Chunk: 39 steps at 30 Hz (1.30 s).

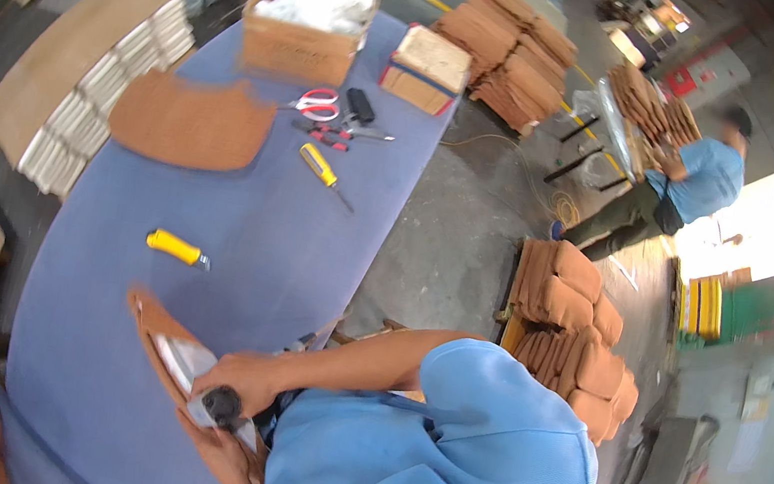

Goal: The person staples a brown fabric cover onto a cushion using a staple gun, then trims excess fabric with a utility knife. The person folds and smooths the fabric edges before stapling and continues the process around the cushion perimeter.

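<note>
At the near edge of the blue-covered table [303, 259], both of my hands are on a brown padded panel [154, 322] that is tilted up. My right hand [239, 376] is closed around a whitish-silver piece with a dark round knob, lying against the panel; I cannot make out its kind. Below it, my left hand [222, 454], with a watch at the wrist, grips the panel's lower edge. A yellow utility knife [174, 247] lies beyond the panel. Farther back are a yellow screwdriver [318, 165], red-handled scissors [318, 104], red-and-black pliers [325, 137] and a flat brown panel [193, 122].
A cardboard box [296, 50] of white material and a smaller box [428, 61] stand at the table's far end. Stacked brown pads [504, 48] flank the right side, with more piles [577, 323] nearer. A person in blue [706, 176] works at another table.
</note>
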Available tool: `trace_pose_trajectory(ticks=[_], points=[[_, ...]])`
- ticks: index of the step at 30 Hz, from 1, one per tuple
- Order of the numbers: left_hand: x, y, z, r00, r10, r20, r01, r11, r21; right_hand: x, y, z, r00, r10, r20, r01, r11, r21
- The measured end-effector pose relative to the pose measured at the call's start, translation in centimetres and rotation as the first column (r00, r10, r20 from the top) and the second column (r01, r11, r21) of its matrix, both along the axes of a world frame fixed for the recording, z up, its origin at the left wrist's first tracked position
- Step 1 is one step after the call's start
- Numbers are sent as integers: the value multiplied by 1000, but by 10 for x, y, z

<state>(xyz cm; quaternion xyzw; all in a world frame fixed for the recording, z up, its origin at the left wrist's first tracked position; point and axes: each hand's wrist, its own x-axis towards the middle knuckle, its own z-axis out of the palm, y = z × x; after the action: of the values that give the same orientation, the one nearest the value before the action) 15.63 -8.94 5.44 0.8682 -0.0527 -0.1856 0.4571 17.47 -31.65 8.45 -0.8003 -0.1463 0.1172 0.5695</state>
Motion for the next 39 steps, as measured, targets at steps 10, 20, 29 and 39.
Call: trace_pose_trajectory(ticks=[10,20,29,39], points=[[-2,-1,18,995,74,-62,-64,987,149,-18,3,2,1000,-3,4,2,999,48],[-7,-12,20,994,103,23,-105,980,171,-11,-10,12,996,59,-67,-58,998,17],[-7,-17,17,991,99,95,-120,960,251,-1,2,33,978,76,-193,-91,993,-74],[-5,-13,17,987,81,138,-114,962,248,-14,-3,23,992,101,-70,-106,992,-67]])
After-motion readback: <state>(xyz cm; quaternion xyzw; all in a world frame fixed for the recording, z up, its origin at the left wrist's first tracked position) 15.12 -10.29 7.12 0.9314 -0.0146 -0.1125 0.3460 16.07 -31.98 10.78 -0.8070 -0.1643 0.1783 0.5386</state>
